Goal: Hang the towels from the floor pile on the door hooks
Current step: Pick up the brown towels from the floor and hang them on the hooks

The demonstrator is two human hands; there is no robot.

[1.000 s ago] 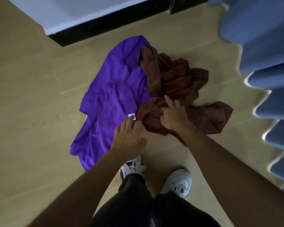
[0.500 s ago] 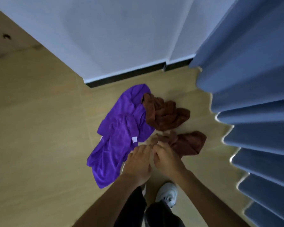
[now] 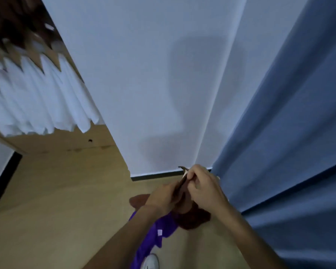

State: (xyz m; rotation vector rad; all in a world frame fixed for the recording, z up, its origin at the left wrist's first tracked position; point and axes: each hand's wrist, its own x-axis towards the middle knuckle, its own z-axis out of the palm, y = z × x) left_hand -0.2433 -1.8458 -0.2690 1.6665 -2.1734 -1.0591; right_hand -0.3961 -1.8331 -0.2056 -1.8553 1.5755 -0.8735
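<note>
Rust-brown terry cloth bunches between two hands at the foot of a pale wall: the brown towel (image 3: 192, 218) is lifted from the floor pile, its upper edge pinched between the left hand (image 3: 163, 199) and the right hand (image 3: 204, 189), both clenched on the fabric. A small white tag and a corner of the cloth poke up just above the right hand's curled fingers (image 3: 194, 172). The rest of the towel hangs down below the wrists in a soft, rumpled lump, so its long axis runs roughly from the hands down toward the floor. Beneath the left forearm lies the purple towel (image 3: 155, 233), thinner and smoother, stretched in a long strip toward the bottom of the frame, a small white label showing on it. The wooden floor (image 3: 56, 210) is light tan and smooth. A blue curtain (image 3: 299, 133) falls in heavy folds just right of the right hand, and a white pleated curtain (image 3: 37, 98) hangs at upper left. A white shoe (image 3: 150, 262) shows at the bottom edge.
</note>
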